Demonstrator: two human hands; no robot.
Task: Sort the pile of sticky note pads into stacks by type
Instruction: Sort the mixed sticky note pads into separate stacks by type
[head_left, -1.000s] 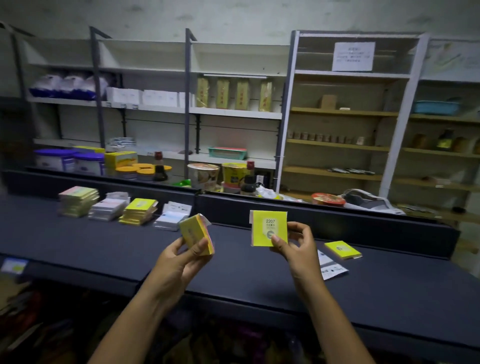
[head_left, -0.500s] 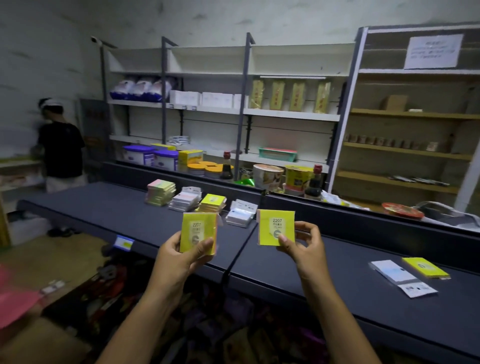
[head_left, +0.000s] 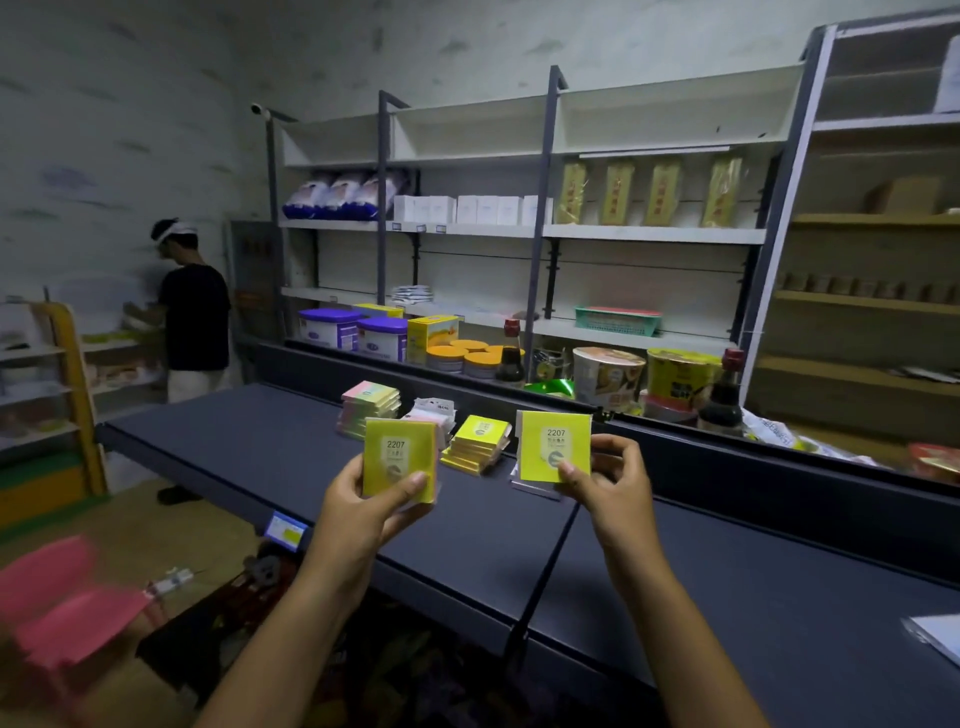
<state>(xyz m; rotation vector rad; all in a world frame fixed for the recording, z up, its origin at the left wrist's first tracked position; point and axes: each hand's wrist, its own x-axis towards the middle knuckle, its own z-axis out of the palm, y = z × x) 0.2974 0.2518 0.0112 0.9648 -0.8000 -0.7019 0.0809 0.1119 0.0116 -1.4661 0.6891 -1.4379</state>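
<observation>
— Left hand (head_left: 358, 499) grips one yellow pad (head_left: 399, 462) by its lower edge, thumb across the face; right hand (head_left: 608, 478) pinches a second yellow pad (head_left: 555, 452) at its bottom corner. Both are held up above the counter's (head_left: 260, 457) front edge.

— Where do they go?

— Probably the yellow stack (head_left: 478, 444) toward the counter's back edge, between the white stack (head_left: 434, 415) and the right-hand pad; a pastel stack (head_left: 370, 405) sits further left.

— Risks?

— That corner pinch looks light, so the pad could slip. A careless drop could also topple or skew the yellow stack, which already leans.
</observation>
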